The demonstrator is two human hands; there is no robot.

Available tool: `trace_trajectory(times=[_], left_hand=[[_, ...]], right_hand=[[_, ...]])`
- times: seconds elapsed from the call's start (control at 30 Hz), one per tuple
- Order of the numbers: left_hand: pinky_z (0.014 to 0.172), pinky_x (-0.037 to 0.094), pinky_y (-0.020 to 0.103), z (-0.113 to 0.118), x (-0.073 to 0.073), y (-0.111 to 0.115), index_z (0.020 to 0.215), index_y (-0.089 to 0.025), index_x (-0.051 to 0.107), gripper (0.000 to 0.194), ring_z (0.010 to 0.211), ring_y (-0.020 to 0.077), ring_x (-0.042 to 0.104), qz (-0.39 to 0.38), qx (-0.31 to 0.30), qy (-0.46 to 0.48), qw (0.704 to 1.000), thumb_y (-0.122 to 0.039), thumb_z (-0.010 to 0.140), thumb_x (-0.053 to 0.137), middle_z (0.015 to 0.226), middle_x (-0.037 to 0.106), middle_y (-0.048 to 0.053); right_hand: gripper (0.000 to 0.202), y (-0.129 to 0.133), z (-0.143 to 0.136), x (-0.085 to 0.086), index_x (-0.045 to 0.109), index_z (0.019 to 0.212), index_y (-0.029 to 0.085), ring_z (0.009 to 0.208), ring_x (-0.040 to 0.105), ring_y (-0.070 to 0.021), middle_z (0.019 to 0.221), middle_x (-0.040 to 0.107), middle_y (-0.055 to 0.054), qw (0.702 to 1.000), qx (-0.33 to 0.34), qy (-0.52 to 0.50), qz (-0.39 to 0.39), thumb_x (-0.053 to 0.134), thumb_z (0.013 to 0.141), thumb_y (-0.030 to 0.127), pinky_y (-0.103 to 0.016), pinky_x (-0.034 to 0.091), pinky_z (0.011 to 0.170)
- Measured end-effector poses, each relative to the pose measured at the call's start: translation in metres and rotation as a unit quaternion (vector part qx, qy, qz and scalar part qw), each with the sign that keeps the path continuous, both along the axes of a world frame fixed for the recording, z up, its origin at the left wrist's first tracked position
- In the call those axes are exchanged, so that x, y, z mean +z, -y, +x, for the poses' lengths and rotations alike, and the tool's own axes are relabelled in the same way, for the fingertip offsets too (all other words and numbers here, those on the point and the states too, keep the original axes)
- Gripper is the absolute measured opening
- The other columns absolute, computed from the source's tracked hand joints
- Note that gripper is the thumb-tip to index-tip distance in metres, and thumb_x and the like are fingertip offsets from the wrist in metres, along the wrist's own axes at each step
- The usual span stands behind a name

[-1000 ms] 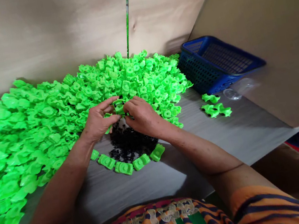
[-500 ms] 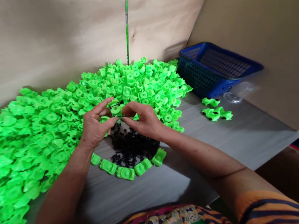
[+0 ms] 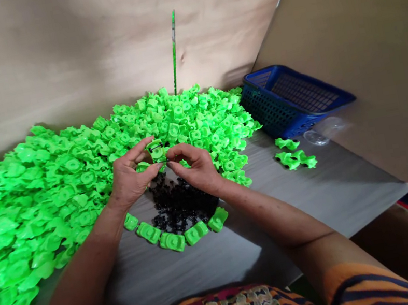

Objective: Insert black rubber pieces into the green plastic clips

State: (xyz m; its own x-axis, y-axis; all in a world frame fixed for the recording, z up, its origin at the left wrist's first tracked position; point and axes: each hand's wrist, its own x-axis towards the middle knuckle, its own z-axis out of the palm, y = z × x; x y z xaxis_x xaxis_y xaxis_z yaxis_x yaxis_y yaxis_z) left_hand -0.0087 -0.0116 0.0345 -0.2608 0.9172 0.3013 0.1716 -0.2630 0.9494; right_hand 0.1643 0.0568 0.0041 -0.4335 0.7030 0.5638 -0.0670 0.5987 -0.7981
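My left hand (image 3: 128, 175) grips a green plastic toy car body (image 3: 157, 152) between thumb and fingers, its hollow side turned up. A black wheel axle crosses the far end of the body. At the near end, my right hand (image 3: 195, 167) pinches another black wheel axle (image 3: 166, 161) against the body with thumb and forefinger. Below both hands lies a heap of black wheel axles (image 3: 183, 203). Several green car bodies (image 3: 172, 241) curve in a row along the heap's near side.
A large pile of green car bodies (image 3: 55, 184) covers the left and back of the grey table (image 3: 223, 259). At the right stand a blue basket (image 3: 275, 108), a few green cars with black wheels (image 3: 295, 159) and a clear plastic piece (image 3: 315, 138). Board walls close off the back and right.
Both hands stay together at the car body, with only slight finger movement at its near axle. The whole view has shifted slightly, so the scene sits a little lower.
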Motion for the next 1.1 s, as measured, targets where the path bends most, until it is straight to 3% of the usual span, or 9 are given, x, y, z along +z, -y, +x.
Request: trace_trajectory(times=[0.23, 0.57, 1.1], left_hand=[[0.052, 0.047, 0.018, 0.0017, 0.0017, -0.0003, 0.127, -0.019, 0.08, 0.067, 0.068, 0.0128, 0.061, 0.013, 0.013, -0.014, 1.0, -0.029, 0.062, 0.091, 0.086, 0.077, 0.002], [0.048, 0.045, 0.018, 0.0035, 0.0013, -0.0004, 0.125, -0.019, 0.081, 0.064, 0.06, 0.0099, 0.053, 0.015, 0.011, -0.015, 1.0, -0.028, 0.063, 0.088, 0.078, 0.07, -0.001], [0.048, 0.044, 0.018, 0.009, 0.0079, 0.0059, 0.128, -0.016, 0.081, 0.068, 0.062, 0.0107, 0.056, -0.012, 0.016, -0.012, 1.0, -0.028, 0.061, 0.088, 0.089, 0.08, 0.005]], right_hand=[[0.008, 0.004, -0.0015, -0.0005, 0.066, 0.089, 0.023, 0.078, 0.067, -0.0151, 0.087, 0.071, -0.001, 1.0, -0.023, 0.0, -0.008, 0.065, 0.088, 0.031, -0.031, 0.056, 0.079], [0.011, 0.003, -0.0034, -0.0013, 0.068, 0.09, 0.023, 0.082, 0.066, -0.0158, 0.087, 0.069, -0.002, 0.999, -0.003, -0.021, -0.031, 0.067, 0.089, 0.034, -0.031, 0.056, 0.08], [0.022, 0.003, -0.0052, 0.0018, 0.061, 0.085, 0.022, 0.077, 0.062, -0.0134, 0.081, 0.064, 0.001, 0.986, 0.065, -0.072, -0.138, 0.076, 0.081, 0.038, -0.029, 0.055, 0.076]])
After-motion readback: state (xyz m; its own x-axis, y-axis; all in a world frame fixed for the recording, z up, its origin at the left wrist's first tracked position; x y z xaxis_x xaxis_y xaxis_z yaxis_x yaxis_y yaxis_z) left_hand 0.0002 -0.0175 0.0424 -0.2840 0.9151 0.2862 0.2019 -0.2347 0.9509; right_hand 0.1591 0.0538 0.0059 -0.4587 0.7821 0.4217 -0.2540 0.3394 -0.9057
